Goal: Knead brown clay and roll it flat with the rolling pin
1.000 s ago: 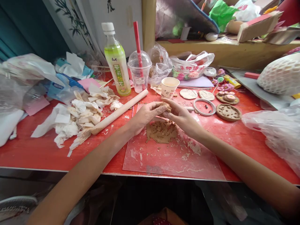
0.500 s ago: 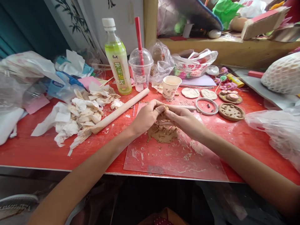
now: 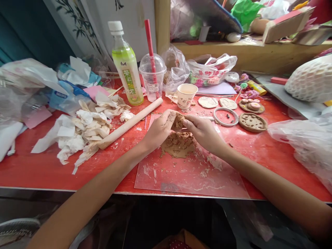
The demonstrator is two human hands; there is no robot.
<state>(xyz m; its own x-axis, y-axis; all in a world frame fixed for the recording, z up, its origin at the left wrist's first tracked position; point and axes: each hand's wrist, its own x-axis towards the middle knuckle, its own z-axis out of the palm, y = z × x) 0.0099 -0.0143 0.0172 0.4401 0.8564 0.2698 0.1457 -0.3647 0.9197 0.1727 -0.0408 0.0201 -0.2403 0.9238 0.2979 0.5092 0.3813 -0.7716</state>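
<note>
A lump of brown clay (image 3: 178, 121) is held up between both hands, just above the mat. My left hand (image 3: 164, 125) is closed around its left side, thumb on the near face. From the right, my right hand (image 3: 201, 128) pinches it with thumb and fingers. Below lies a flattened, rough-edged slab of clay (image 3: 178, 147) on the clear plastic mat (image 3: 178, 178), with crumbs and pale smears around it. Behind my right hand, a pale stick-like handle (image 3: 209, 118) shows in part.
A rolling pin (image 3: 132, 121) lies left beside crumpled tissues (image 3: 90, 128). Behind stand a tea bottle (image 3: 127, 69), a plastic cup with straw (image 3: 153, 77) and a paper cup (image 3: 186, 97). To the right are a ring (image 3: 225, 117), clay discs (image 3: 252, 122) and a plastic bag (image 3: 303, 138).
My hands have turned and spread slightly apart, so more of the clay lump shows between them. The slab below is more exposed. The whole view has shifted a little.
</note>
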